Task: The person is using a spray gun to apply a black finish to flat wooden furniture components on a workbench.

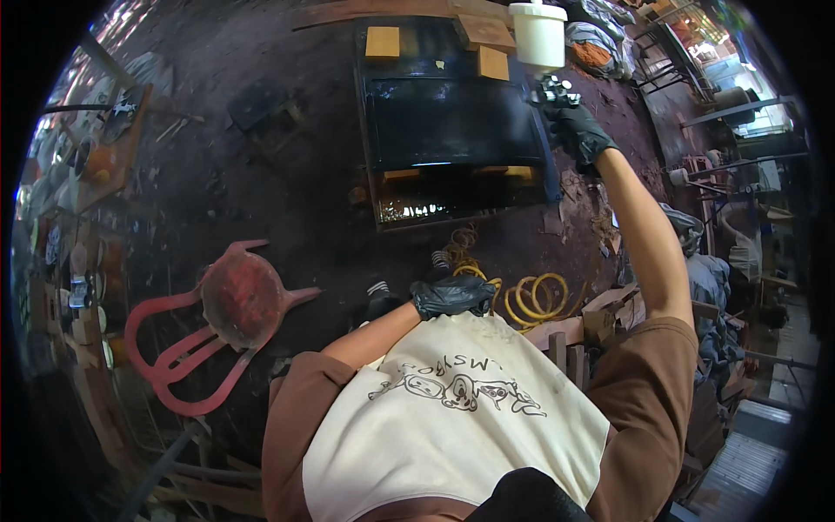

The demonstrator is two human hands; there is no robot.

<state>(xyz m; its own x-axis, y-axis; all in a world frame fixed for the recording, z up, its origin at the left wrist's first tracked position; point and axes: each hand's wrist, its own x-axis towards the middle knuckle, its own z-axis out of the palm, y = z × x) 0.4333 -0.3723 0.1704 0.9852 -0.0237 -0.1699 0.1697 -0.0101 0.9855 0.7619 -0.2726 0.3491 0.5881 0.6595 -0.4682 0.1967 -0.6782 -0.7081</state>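
Observation:
My right hand (pixel 581 137), in a black glove, is stretched out to the far right and closed around a spray gun (pixel 557 90). A white paint cup (pixel 538 36) sits above the gun's metal body. Left of the gun lies a glossy dark panel (pixel 452 117), with light reflected along its near part. My left hand (pixel 450 297), also black-gloved, is held at my waist. Its fingers are curled closed where a yellow coiled air hose (pixel 537 298) comes out beside it, and they appear to grip that hose. How the hose joins the gun cannot be seen.
Wooden blocks (pixel 383 42) rest on the panel's far end, near a long plank (pixel 374 12). To my left stands a worn red plastic chair (pixel 242 300). A dark box-like object (pixel 261 106) is on the floor farther off. Bags and scrap (pixel 713 296) line the right side.

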